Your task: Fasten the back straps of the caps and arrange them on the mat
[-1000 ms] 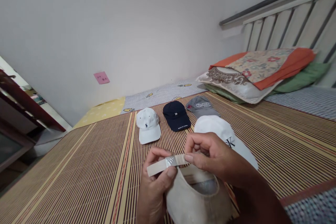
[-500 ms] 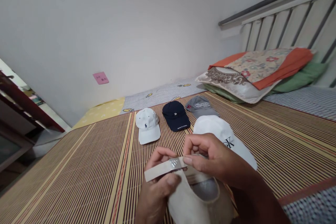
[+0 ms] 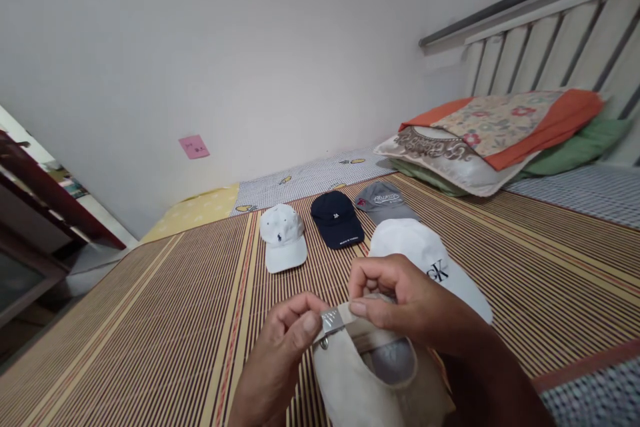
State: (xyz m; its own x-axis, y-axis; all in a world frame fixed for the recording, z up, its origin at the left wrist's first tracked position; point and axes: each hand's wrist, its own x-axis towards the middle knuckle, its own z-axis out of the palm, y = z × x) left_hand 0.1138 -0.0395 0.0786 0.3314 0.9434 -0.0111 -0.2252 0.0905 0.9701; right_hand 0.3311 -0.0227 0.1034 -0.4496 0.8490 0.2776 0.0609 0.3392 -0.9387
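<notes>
A beige cap (image 3: 345, 373) is between my hands, its back opening and strap facing up. My left hand (image 3: 285, 340) pinches the strap close to the metal buckle (image 3: 331, 321), fingers closed. On the buckle's other side, my right hand (image 3: 395, 297) grips the strap between thumb and forefinger. A small metal eyelet shows below the buckle. Just beyond my right hand lies a white cap with black letters (image 3: 415, 240), partly covered by that hand. Farther off are a white cap with a small dark emblem (image 3: 283, 233), a navy cap (image 3: 335, 217) and a grey cap (image 3: 387, 200).
The caps lie on a striped bamboo mat (image 3: 165, 333) over a bed. Stacked pillows (image 3: 500, 140) sit at the far right by a slatted headboard (image 3: 545, 47). A pink note (image 3: 194, 147) is on the wall (image 3: 280, 60).
My left hand has shifted from holding the strap's long free end to pinching close by the buckle; the free end no longer shows. My right hand keeps its grip.
</notes>
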